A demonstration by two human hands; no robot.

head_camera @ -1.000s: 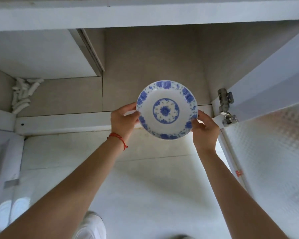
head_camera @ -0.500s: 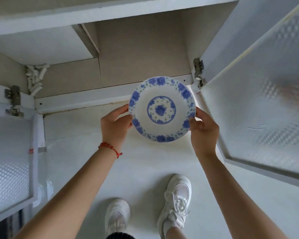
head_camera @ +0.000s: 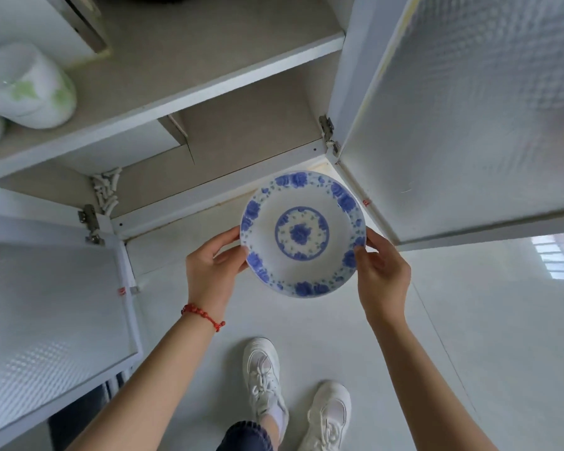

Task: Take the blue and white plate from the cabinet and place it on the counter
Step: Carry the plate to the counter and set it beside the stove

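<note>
The blue and white plate (head_camera: 303, 234), round with blue flowers on its rim and a blue medallion in the middle, hangs in the air just outside the open low cabinet (head_camera: 222, 187), above the floor. My left hand (head_camera: 214, 271) grips its left rim and wears a red bead bracelet at the wrist. My right hand (head_camera: 383, 275) grips its right rim. The plate's face points up toward the camera. No counter is in view.
Two frosted cabinet doors stand open, one at the left (head_camera: 46, 314) and one at the right (head_camera: 469, 118). A white roll with green print (head_camera: 26, 86) lies on the upper shelf (head_camera: 189, 89). My white sneakers (head_camera: 264, 375) stand on the pale tiled floor (head_camera: 489, 336) below the plate.
The plate has come out of the cabinet's lower compartment toward me, still held by both hands. The view has tilted down, bringing the upper shelf, both doors and my shoes into sight.
</note>
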